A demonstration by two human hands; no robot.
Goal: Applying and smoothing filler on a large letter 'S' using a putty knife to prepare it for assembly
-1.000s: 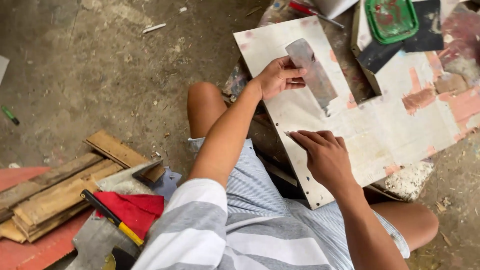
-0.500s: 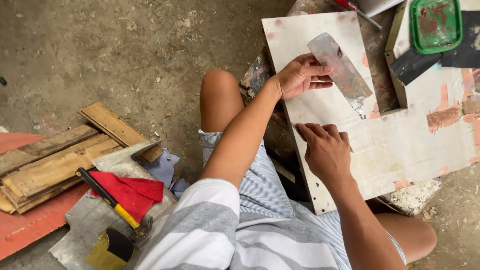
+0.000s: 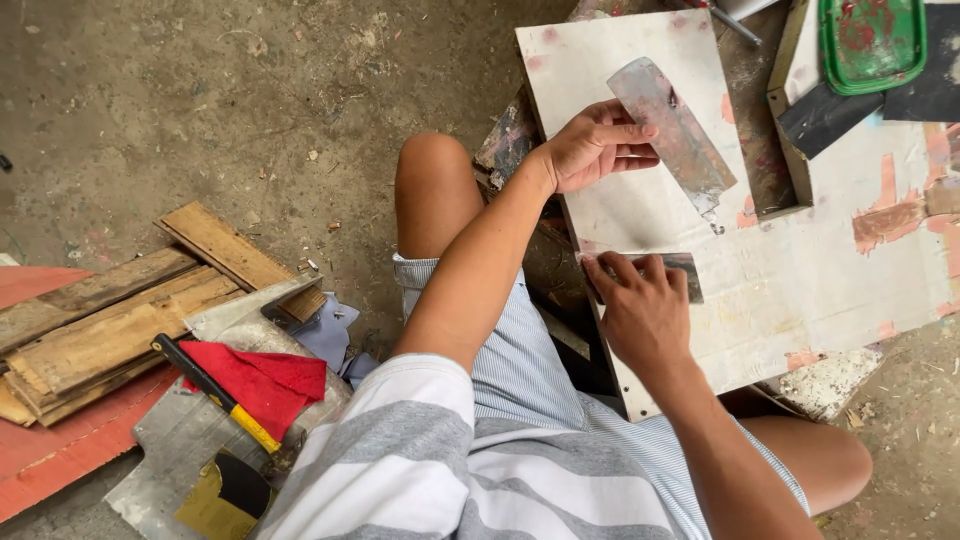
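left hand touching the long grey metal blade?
Touching. Head view: left hand fingers wrap the edge of the long grey metal blade, above the white board.

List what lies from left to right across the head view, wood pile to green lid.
Stacked wood planks → red cloth → bent knee → left hand holding a metal blade → green lid.
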